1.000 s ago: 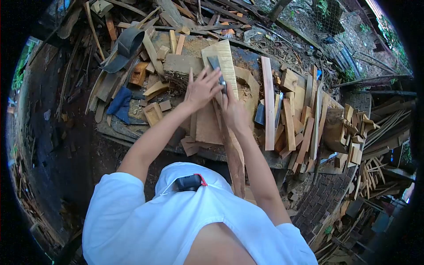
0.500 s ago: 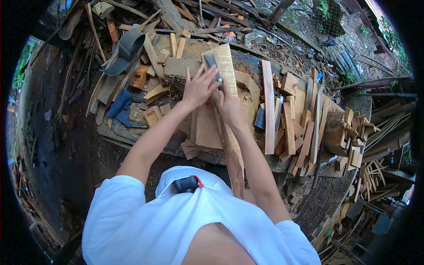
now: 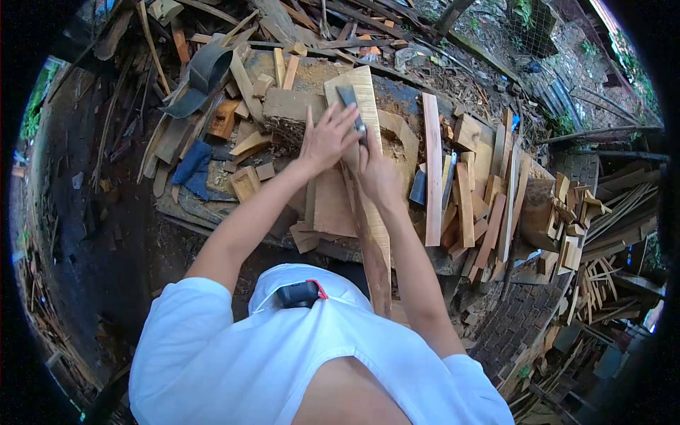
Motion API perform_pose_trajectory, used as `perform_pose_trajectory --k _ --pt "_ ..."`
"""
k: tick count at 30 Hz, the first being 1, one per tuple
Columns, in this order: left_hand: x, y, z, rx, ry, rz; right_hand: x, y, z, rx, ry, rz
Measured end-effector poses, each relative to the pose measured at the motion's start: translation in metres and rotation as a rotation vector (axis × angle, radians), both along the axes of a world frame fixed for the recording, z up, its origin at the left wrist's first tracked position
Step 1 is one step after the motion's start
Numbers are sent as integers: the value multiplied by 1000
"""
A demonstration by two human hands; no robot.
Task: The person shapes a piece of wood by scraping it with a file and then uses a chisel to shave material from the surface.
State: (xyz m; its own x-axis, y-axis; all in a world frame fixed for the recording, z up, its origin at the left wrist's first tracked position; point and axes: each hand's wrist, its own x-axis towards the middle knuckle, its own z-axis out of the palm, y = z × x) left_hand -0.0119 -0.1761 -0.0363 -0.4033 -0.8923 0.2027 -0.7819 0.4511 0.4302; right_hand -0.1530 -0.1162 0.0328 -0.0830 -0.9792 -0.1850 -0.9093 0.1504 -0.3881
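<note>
A long pale board [image 3: 365,95] runs from the workbench toward my body, tapering and darker along its near edge. Over its far end lies a chisel [image 3: 346,95], its flat metal blade pointing away from me. My right hand [image 3: 381,177] is closed around the handle, which it mostly hides. From the left, my left hand [image 3: 329,140] rests with outstretched fingers, the fingertips against the blade near the handle. A thick wooden block [image 3: 333,202] sits under the board, and a rough, chipped block [image 3: 287,110] is left of my left hand.
Wood strips and offcuts [image 3: 464,202] crowd the bench on the right, beside a long pinkish strip [image 3: 431,170]. A blue cloth [image 3: 195,170] and a curved grey sheet [image 3: 205,71] lie at left. Scrap wood [image 3: 340,28] is heaped behind the bench.
The chisel has shifted slightly to the right across the board's face, its blade at a somewhat different angle. Both hands moved a little rightward with it. The board stays in nearly the same place.
</note>
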Motion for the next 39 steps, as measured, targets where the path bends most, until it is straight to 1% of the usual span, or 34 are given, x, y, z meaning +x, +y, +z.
perform_pose_trajectory --k 2,4,5,7,8,10,12,14,16,18,20,22,23,24,25,26,27,28,29,31,32,34,38,39 --pt "-3 -17 -2 1 26 49 2 -7 0 15 0 0" --pt "-4 -13 -1 0 34 51 0 -8 -4 -2 -10 -7" --pt "-4 -3 -2 -7 31 18 -2 -1 -4 -7 -8 -6" --pt "-2 28 3 -18 9 -49 -9 40 -1 -64 6 3" --pt "-1 46 7 -14 13 -47 -13 60 3 -47 -18 -5" --pt "1 75 11 3 19 -161 -18 91 11 -28 -38 -10" --pt "0 82 12 7 27 -166 -20 104 21 78 -94 -36" --pt "-3 80 11 15 32 -182 -16 89 27 107 -52 -54" --pt "-7 55 7 -46 42 -124 -14 68 22 139 -13 -80" --pt "-9 44 6 -30 43 -110 -14 51 11 67 20 -62" --pt "-9 38 8 -26 18 -110 -14 53 11 33 28 -59" --pt "-6 56 11 -44 18 -123 -13 75 15 80 33 -75" --pt "-5 69 13 -50 -2 -166 -14 92 17 79 34 -74" --pt "-4 82 14 -56 -22 -206 -18 111 18 49 -36 -72" --pt "-3 96 17 7 5 -219 -19 121 19 20 -106 -68" --pt "-3 101 18 9 7 -216 -19 123 21 22 -104 -66" --pt "-4 105 20 24 23 -220 -19 124 26 96 -63 -71" --pt "-6 107 20 38 42 -224 -20 125 30 170 -21 -77" --pt "-8 101 19 39 46 -226 -20 118 32 171 -16 -80" --pt "-13 70 13 -17 5 -161 -17 83 28 164 -5 -103" --pt "-16 54 11 -17 4 -164 -18 66 20 164 -6 -107" --pt "-21 33 9 -14 -31 -93 -21 45 3 22 47 -49" --pt "-19 43 7 -33 7 -96 -22 60 3 10 49 -61" --pt "-16 58 8 -46 -22 -125 -22 78 3 -16 -9 -61"
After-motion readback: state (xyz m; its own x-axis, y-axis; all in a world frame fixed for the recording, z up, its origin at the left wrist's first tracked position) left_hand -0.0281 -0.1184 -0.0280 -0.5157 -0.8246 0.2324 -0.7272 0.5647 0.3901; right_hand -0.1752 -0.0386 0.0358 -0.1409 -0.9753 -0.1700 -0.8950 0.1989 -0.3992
